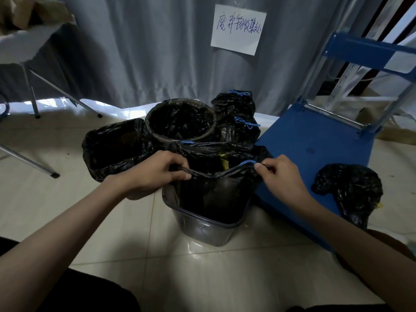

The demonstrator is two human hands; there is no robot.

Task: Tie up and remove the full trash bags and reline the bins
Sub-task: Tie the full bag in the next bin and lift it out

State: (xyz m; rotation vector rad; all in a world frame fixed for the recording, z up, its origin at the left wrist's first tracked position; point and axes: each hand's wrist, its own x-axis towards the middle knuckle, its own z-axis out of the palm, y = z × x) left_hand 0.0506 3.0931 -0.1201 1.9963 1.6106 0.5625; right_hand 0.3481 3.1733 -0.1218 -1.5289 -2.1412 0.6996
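Both hands pinch the rim of the black bag lining the clear bin at centre: left hand at 9 o'clock, right hand at 3 o'clock by the blue drawstring. Two lined bins stand at 11 o'clock; tied bags at 1 o'clock.

Tied bags behind bins

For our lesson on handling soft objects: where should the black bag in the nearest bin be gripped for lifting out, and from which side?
Grip the black bag by its rolled rim, from above at opposite sides, as the left hand and right hand now do. The rim stands above the clear bin; the blue drawstring shows there.
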